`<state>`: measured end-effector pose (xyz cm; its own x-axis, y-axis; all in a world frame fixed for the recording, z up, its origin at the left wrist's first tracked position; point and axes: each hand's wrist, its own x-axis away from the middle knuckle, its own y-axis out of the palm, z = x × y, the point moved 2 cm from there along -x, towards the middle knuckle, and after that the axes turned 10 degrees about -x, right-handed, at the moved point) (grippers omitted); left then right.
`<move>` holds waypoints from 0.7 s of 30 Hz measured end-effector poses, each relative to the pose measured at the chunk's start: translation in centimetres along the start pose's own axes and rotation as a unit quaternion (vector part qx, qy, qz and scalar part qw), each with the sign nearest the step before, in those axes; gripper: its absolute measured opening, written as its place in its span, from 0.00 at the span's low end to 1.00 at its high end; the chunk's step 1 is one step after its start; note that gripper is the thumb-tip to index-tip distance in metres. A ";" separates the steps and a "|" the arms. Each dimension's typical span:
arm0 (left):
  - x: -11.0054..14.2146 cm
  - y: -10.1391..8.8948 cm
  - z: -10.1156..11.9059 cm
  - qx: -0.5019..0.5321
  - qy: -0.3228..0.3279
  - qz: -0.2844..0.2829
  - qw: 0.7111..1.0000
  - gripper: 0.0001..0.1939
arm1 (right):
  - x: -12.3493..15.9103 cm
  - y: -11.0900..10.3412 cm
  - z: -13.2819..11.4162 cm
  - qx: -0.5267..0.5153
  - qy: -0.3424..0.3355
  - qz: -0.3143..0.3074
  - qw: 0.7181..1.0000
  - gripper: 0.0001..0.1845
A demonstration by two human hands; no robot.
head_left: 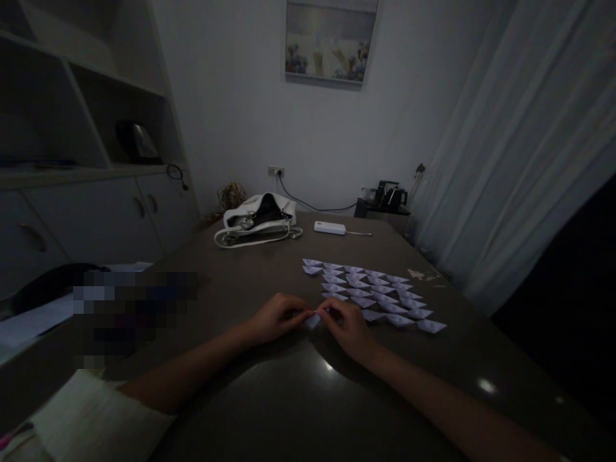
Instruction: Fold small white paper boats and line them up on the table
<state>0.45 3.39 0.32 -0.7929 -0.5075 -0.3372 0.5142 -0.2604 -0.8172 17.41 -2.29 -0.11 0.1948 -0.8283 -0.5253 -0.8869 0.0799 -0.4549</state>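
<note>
A small folded piece of white paper (313, 321) is pinched between my two hands, just above the dark table. My left hand (280, 317) grips its left side between thumb and fingers. On its right side my right hand (350, 327) is closed on it too, fingertips almost meeting those of the left. Several rows of folded white paper boats (384, 298) stand on the table right behind and to the right of my right hand. The fingers cover part of the paper, so its exact fold is hard to make out.
A white handbag (260, 221) lies at the far left of the table (231, 276), and a white power bank (330, 228) with a short cable lies at the back. Papers (43, 314) lie at the left. Black appliances (387, 196) stand beyond the far right edge, near a curtain (510, 122).
</note>
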 end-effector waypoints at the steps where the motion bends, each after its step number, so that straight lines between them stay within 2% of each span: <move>1: 0.0 0.0 0.0 -0.002 -0.002 0.004 1.000 0.17 | 0.0 -0.1 0.0 -0.006 0.002 0.007 1.000 0.08; 6: 0.0 -0.2 0.1 -0.012 -0.012 0.006 1.000 0.18 | -0.2 -0.2 0.0 -0.023 0.024 0.032 0.999 0.07; 13: 0.1 -0.1 0.0 -0.019 -0.010 -0.005 1.000 0.17 | 0.0 -0.3 -0.2 -0.014 0.007 0.026 1.000 0.08; 17: 0.1 0.0 0.1 -0.073 0.012 0.013 0.997 0.15 | 0.0 -0.2 0.0 -0.011 -0.003 0.011 1.000 0.09; 21: 0.2 0.0 0.3 -0.083 0.026 0.018 0.996 0.13 | 0.1 0.0 0.0 -0.010 -0.008 -0.006 1.000 0.09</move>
<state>0.43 3.09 0.38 -0.7928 -0.4695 -0.3886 0.4853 -0.1005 -0.8685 17.45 -2.40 -0.14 0.2127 -0.8199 -0.5316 -0.8924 0.0585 -0.4474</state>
